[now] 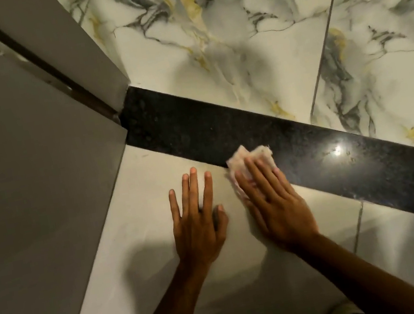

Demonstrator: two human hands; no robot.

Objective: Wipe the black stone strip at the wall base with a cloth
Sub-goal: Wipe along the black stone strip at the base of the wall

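A glossy black stone strip (310,155) runs diagonally from the door corner at upper left down to the right edge, between a marbled surface and a pale floor tile. My right hand (274,200) lies flat on a small pinkish-white cloth (239,158), pressing it where the strip's near edge meets the floor; the cloth's far end rests on the black stone. My left hand (196,214) is spread flat on the pale tile, just left of the right hand, holding nothing.
A grey door (28,202) and its frame (50,40) fill the left side, meeting the strip's left end. White marbled tile with grey and yellow veins (248,38) lies beyond the strip. My knees show at the bottom edge.
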